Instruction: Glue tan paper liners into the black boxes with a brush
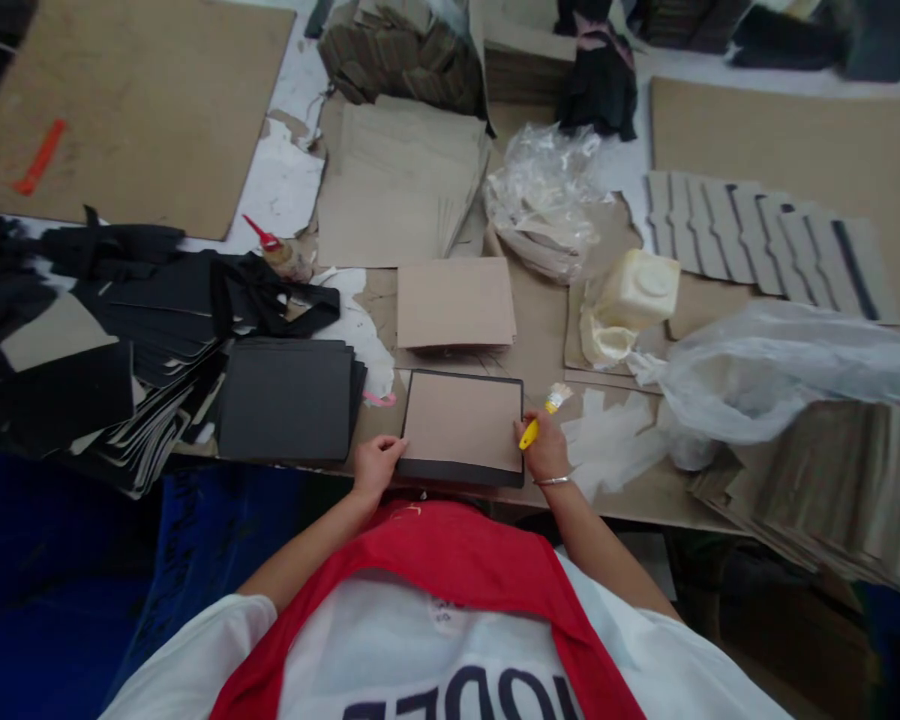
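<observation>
A tan board [463, 420] lies on a slightly larger black sheet [461, 472] at the table's front edge, the black showing as a border. At its left edge my left hand [377, 464] is closed, pinching the edge between thumb and fingers. My right hand [546, 450] touches the right edge and is wrapped round a yellow-handled brush [529, 434], bristles pointing up and away. A stack of tan boards [456, 303] sits just behind, and a stack of black sheets [285, 400] lies to the left.
Beyond my right hand are a cut plastic jug [640, 288], a clear bag [787, 370] and stacked grey boards [832, 490]. Black pieces [157, 310] pile up at the left, near a red-nozzled bottle [285, 255]. Large grey sheets [397, 180] lie farther back.
</observation>
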`<state>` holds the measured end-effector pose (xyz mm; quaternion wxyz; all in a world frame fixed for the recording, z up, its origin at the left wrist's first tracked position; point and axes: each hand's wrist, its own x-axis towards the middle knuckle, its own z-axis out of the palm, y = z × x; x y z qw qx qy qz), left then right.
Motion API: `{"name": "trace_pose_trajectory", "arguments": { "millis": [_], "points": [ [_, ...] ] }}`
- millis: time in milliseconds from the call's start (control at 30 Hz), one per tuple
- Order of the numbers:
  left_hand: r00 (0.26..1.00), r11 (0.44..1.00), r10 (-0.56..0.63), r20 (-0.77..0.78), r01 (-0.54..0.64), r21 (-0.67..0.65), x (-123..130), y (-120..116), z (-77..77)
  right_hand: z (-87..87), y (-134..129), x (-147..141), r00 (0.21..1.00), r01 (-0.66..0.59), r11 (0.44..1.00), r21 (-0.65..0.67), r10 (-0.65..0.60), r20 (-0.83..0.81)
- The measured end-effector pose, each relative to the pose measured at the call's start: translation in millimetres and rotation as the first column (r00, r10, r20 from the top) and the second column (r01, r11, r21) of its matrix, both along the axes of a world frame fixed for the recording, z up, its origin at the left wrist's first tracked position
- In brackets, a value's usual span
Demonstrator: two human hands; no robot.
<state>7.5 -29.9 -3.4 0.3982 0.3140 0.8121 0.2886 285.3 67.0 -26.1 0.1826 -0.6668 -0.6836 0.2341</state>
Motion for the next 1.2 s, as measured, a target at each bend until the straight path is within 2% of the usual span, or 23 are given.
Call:
{"name": "trace_pose_trajectory", "arguments": {
  "millis": [167, 500, 733, 967, 1200],
  "points": [
    [1.0, 1.0, 0.0, -0.017, 0.0, 0.001, -1.4, -0.1, 0.4, 3.8, 1.3, -1.9, 1.0, 0.003, 0.999, -0.038, -0.002, 0.022],
    [1.0, 1.0, -0.003, -0.021, 0.003, -0.012, -0.5, 1.7, 2.3, 3.0, 1.8, -0.8, 1.0, -0.011, 1.0, -0.023, 0.011, -0.006],
    [0.994, 0.994, -0.095, -0.06, 0.091, -0.063, -2.3, -0.3, 1.8, 6.2, 0.3, -0.3, 1.0, 0.002, 0.995, -0.098, -0.001, 0.012],
    [0.991, 0.992, -0.105, -0.082, 0.099, -0.075, -1.7, -0.2, 1.6, 6.7, 0.1, 0.2, 1.0, -0.014, 0.997, -0.08, 0.014, 0.006],
    [0.992, 0.993, -0.101, -0.078, 0.095, -0.073, -0.3, 0.2, 3.2, 5.9, -1.3, -1.3, 1.0, 0.026, 0.995, -0.097, -0.025, 0.009]
  ]
}}
